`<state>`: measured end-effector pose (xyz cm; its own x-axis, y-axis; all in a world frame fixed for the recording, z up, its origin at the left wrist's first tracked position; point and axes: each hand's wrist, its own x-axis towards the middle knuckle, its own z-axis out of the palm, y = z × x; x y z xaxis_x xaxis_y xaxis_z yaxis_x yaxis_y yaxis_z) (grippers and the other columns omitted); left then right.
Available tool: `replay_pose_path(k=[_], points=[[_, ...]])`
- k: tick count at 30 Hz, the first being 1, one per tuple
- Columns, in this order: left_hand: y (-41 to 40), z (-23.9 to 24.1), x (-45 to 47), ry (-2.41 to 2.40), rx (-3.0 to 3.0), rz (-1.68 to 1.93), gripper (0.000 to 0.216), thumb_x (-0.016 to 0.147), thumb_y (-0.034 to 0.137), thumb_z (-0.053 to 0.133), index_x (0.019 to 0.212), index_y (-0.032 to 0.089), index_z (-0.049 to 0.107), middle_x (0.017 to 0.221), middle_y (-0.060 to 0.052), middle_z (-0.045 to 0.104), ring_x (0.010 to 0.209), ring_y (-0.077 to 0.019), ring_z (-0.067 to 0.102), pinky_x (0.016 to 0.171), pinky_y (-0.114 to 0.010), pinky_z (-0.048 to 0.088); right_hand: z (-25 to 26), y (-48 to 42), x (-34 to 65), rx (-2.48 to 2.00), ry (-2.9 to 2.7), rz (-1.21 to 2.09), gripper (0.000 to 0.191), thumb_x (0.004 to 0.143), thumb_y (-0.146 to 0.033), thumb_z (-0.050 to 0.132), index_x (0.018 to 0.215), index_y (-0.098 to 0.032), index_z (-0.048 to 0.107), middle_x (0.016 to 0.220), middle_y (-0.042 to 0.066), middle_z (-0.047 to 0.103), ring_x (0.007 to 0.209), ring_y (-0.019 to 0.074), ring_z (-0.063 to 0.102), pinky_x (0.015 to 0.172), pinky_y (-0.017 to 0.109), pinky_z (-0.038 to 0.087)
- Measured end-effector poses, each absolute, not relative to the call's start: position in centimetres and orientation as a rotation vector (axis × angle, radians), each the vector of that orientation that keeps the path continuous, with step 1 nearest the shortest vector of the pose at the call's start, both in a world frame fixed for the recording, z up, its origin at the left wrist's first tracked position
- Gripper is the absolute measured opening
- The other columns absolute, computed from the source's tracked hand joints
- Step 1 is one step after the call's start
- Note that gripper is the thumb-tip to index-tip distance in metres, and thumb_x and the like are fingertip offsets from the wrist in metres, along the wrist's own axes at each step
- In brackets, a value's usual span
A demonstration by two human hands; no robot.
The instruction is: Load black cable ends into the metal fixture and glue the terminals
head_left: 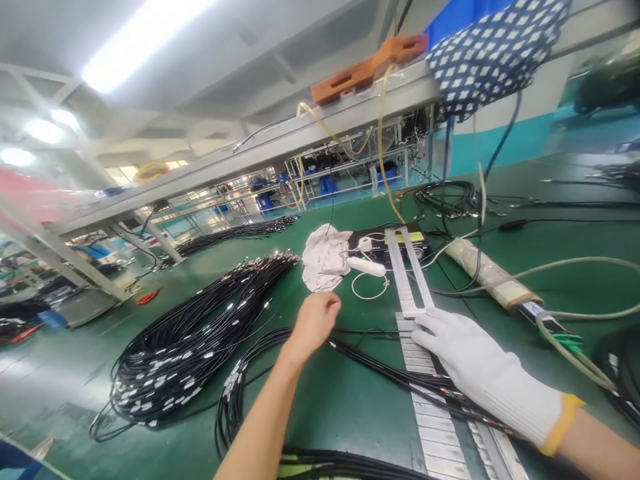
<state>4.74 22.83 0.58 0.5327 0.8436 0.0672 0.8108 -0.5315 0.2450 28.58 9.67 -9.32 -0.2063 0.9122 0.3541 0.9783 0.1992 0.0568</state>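
Note:
My left hand, bare, is closed with its fingers curled above the green table; what is in it, if anything, is hidden. Black cables run from beside it to the right. My right hand wears a white knit glove with a yellow cuff. Its fingers stretch out over a slotted metal strip and touch the near end of a forked metal plate. The cables pass under this hand; its thumb is hidden. Left of my bare hand lies a large coil of black cables with white tags.
A crumpled pale cloth lies ahead, beside a black box and a white cable loop. At right is a wrapped tube-like tool with a pale cord. A shelf beam crosses above, with a patterned cloth hanging.

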Motion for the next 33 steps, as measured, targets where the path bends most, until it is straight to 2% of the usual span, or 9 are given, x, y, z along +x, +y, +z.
replay_pose_path(k=[6,8,10,16,22,25,28,31,33], points=[[25.3,-1.6,-4.3,1.688,2.594,-0.081,0.046,0.076,-0.001,0.049,0.114,0.016,0.068,0.113,-0.011,0.069,0.110,-0.0240,0.063,0.097,-0.033,0.046,-11.2,10.1,29.1,-1.823,-2.168,-0.353,0.049,0.081,-0.002,0.050,0.115,-0.028,0.074,0.134,0.009,0.064,0.120,0.0304,0.060,0.098,0.050,0.052],[25.4,-2.6,-5.9,1.759,2.606,-0.166,0.055,0.076,-0.002,0.051,0.125,0.018,0.062,0.121,-0.010,0.065,0.115,-0.0239,0.060,0.098,-0.034,0.045,-11.7,10.3,29.1,-1.799,-2.144,-0.363,0.049,0.082,-0.002,0.049,0.115,-0.027,0.074,0.133,0.010,0.065,0.118,0.0312,0.061,0.098,0.051,0.052],[25.3,-3.0,-6.4,1.823,2.625,-0.211,0.052,0.080,0.001,0.050,0.128,0.019,0.060,0.125,-0.010,0.062,0.117,-0.0238,0.059,0.099,-0.034,0.045,-11.9,10.4,29.1,-1.795,-2.132,-0.366,0.049,0.081,-0.001,0.050,0.115,-0.026,0.075,0.132,0.010,0.066,0.117,0.0325,0.062,0.097,0.052,0.053],[23.9,-0.3,-6.0,2.038,2.632,-0.219,0.027,0.086,0.012,0.052,0.106,0.020,0.068,0.109,-0.011,0.063,0.112,-0.0275,0.058,0.097,-0.038,0.045,-9.6,9.9,28.2,-1.759,-2.183,-0.375,0.046,0.080,-0.001,0.049,0.109,-0.024,0.076,0.129,0.011,0.067,0.115,0.0320,0.064,0.093,0.049,0.056],[23.5,0.6,-7.4,2.137,2.606,-0.278,0.021,0.076,0.011,0.063,0.096,0.016,0.070,0.099,-0.012,0.064,0.108,-0.0330,0.059,0.092,-0.045,0.047,-8.9,9.8,27.8,-1.807,-2.148,-0.299,0.044,0.080,0.000,0.048,0.107,-0.022,0.076,0.127,0.012,0.068,0.116,0.0329,0.062,0.095,0.050,0.053],[23.4,-0.5,-6.3,2.037,2.665,-0.242,0.029,0.080,0.013,0.061,0.108,0.020,0.068,0.107,-0.011,0.065,0.112,-0.0301,0.059,0.096,-0.043,0.046,-9.2,9.9,28.0,-1.790,-2.144,-0.264,0.046,0.077,0.001,0.048,0.107,-0.022,0.076,0.126,0.012,0.068,0.115,0.0329,0.062,0.093,0.050,0.052],[22.5,-1.9,-2.9,1.737,2.798,-0.090,0.033,0.093,0.020,0.050,0.123,0.027,0.062,0.119,-0.007,0.064,0.117,-0.0245,0.057,0.101,-0.038,0.046,-9.2,10.0,28.0,-1.769,-2.152,-0.198,0.047,0.074,0.002,0.049,0.105,-0.021,0.076,0.124,0.013,0.068,0.115,0.0334,0.061,0.093,0.051,0.052],[21.1,-3.4,1.5,1.149,2.873,0.162,0.036,0.098,0.022,0.044,0.133,0.026,0.056,0.127,-0.007,0.063,0.117,-0.0224,0.058,0.102,-0.035,0.047,-8.7,9.9,28.0,-1.777,-2.155,-0.163,0.047,0.077,0.002,0.047,0.107,-0.020,0.076,0.126,0.014,0.067,0.114,0.0333,0.062,0.092,0.051,0.051],[20.3,-4.0,3.9,1.025,2.869,0.087,0.035,0.098,0.018,0.045,0.130,0.024,0.057,0.121,-0.006,0.066,0.111,-0.0206,0.062,0.097,-0.031,0.049,-8.5,9.7,28.0,-1.765,-2.157,-0.161,0.046,0.079,0.001,0.046,0.108,-0.021,0.075,0.126,0.014,0.067,0.113,0.0323,0.062,0.092,0.050,0.051]])
